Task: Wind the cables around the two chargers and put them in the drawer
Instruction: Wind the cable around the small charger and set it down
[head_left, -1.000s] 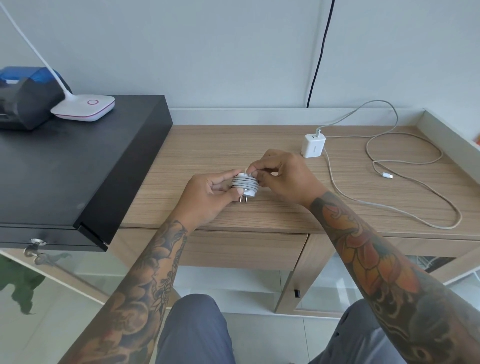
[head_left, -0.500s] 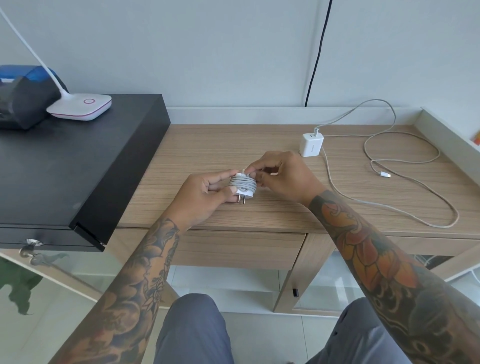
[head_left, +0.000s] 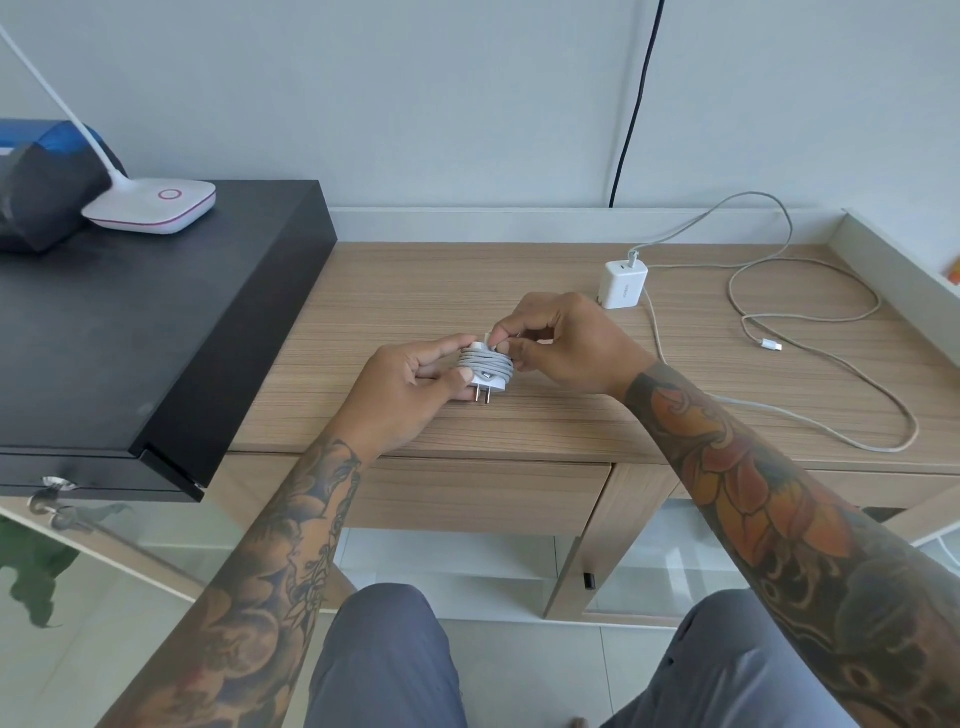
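Head view shows the left hand (head_left: 415, 387) gripping a small white charger (head_left: 488, 375), grey cable (head_left: 485, 361) wound round it, prongs pointing down, just above the wooden desk (head_left: 467, 291). Right hand (head_left: 566, 348) pinches the cable's end at the charger's top. A second charger (head_left: 625, 285) stands behind, its loose cable (head_left: 810, 322) sprawling right. Below the desk edge, the drawer (head_left: 467, 496) is closed.

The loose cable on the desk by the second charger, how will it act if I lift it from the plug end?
The loose cable lies in slack loops, so it will probably hang floppy and trail. It is plugged into the second charger, so a pull may drag that small block, which looks light, across the desk.
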